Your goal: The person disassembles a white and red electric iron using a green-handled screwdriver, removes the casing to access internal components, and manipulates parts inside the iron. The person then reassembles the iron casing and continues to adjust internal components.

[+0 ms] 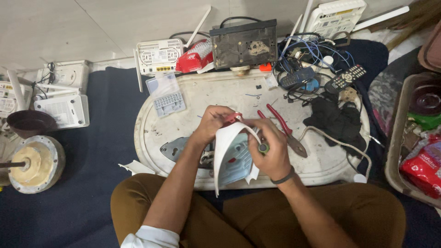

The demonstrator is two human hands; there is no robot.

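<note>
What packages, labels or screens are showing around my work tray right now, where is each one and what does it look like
Red snack packet: far right, in the brown tub; crinkled, red with white print.
Clear plastic case: upper left of the white tray; rectangular, bluish, lid open.
Label on white router: behind the tray; small pale rectangle.
No lit screens visible.

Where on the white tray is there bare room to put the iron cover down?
The tray is bare in its upper middle, between the clear parts box, the black box and the red pliers. Its left rim near the iron base is also free. The right side is crowded with cables, remotes and a black cloth.
</note>
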